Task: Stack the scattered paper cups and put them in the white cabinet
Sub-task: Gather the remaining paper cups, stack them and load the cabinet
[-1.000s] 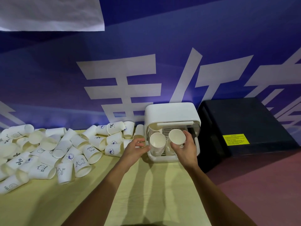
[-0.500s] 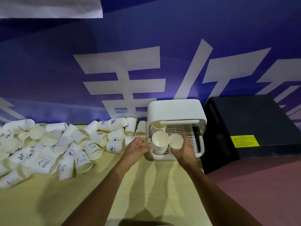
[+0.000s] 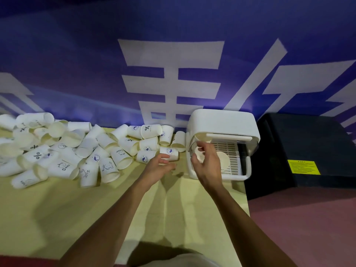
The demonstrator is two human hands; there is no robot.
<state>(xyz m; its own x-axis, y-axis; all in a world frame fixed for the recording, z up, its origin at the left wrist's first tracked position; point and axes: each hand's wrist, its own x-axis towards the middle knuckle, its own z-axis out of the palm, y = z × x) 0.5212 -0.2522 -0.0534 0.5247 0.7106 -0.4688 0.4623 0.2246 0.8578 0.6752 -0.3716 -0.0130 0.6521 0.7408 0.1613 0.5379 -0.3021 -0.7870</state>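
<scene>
The white cabinet (image 3: 221, 122) stands at the table's back right with its front flap raised. Inside it, on a slatted tray, one paper cup (image 3: 224, 160) faces me with its mouth forward. A second cup or stack (image 3: 198, 153) at the left of the opening is mostly hidden by my fingers. My right hand (image 3: 207, 163) hovers in front of the opening with fingers spread, gripping nothing that I can see. My left hand (image 3: 160, 166) is left of the cabinet, open and empty, just in front of a lying cup (image 3: 170, 152). Scattered paper cups (image 3: 86, 149) cover the table's back left.
The table has a pale yellow cloth (image 3: 115, 209); its right edge runs just past the cabinet. A black box (image 3: 308, 147) with a yellow label stands right of the table. A blue banner wall is close behind everything. Reddish floor lies at the lower right.
Both hands have let go of the cups they held at the cabinet's mouth; those cups now sit inside. My left hand has drawn back to the left toward the pile.
</scene>
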